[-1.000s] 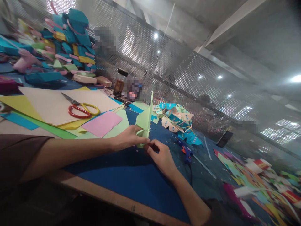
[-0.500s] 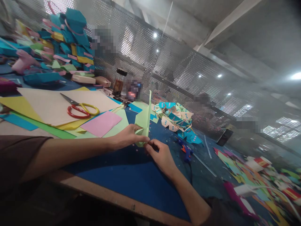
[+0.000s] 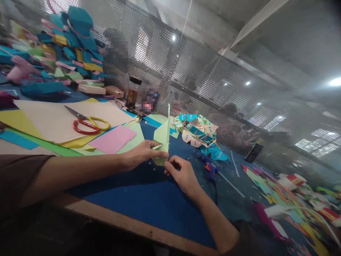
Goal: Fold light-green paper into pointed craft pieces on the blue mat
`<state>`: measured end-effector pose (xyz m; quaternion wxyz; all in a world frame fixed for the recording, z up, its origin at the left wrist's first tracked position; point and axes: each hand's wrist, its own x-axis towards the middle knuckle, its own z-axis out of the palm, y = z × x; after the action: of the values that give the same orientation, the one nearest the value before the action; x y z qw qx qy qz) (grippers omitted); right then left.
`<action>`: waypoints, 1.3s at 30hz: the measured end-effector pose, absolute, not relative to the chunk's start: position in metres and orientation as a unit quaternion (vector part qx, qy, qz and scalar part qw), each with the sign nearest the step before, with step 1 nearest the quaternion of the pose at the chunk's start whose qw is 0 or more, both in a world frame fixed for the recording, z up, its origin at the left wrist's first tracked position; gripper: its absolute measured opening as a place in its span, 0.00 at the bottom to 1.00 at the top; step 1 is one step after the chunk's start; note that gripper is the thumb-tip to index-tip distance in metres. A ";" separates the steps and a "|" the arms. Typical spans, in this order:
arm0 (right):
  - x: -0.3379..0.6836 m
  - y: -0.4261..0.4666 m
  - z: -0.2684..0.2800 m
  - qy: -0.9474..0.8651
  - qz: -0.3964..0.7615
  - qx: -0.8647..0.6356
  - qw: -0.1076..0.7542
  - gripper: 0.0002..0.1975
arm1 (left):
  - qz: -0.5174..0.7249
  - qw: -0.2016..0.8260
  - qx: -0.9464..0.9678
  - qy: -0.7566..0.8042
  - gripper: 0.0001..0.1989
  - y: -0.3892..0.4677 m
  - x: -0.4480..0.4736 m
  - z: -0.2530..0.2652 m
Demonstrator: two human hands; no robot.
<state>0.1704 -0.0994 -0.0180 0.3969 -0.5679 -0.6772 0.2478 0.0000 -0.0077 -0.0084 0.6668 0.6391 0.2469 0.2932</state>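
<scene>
A folded piece of light green paper (image 3: 162, 133) stands upright over the blue table, seen almost edge-on along its right side. My left hand (image 3: 142, 153) pinches its lower left part, thumb across the front. Thumb and fingers of my right hand (image 3: 179, 174) are closed at the paper's bottom right corner. Left of the paper, a pink sheet (image 3: 114, 139) lies on a green one. Scissors (image 3: 89, 122) with a red and a yellow handle rest on a stack of cream sheets (image 3: 45, 117).
Dotted paper pieces (image 3: 198, 131) are heaped behind my hands. A blue glue gun (image 3: 210, 168) and a glue stick (image 3: 231, 184) lie to the right. A lidded jar (image 3: 132, 93) stands at the back, near blue paper shapes (image 3: 80, 28). A phone (image 3: 254, 153) leans at the far right.
The view has shifted slightly. My right fingers sit a little lower along the green paper's edge, and more of its bottom corner shows between my hands. My left hand keeps its hold.
</scene>
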 end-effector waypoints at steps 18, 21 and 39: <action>0.168 -0.101 -0.019 -0.677 0.255 -0.561 0.402 0.14 | 0.281 0.708 0.600 0.246 0.13 -0.005 0.002 -0.014; 0.168 -0.101 -0.021 -0.670 0.286 -0.555 0.402 0.14 | 0.277 0.706 0.601 0.251 0.12 -0.005 0.001 -0.014; 0.164 -0.098 -0.028 -0.652 0.345 -0.544 0.401 0.14 | 0.280 0.707 0.599 0.252 0.12 -0.004 0.001 -0.017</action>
<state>0.1635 -0.0977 -0.0277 0.4007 -0.5436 -0.6521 0.3446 0.0015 -0.0042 -0.0174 0.7070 0.5986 0.2518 0.2801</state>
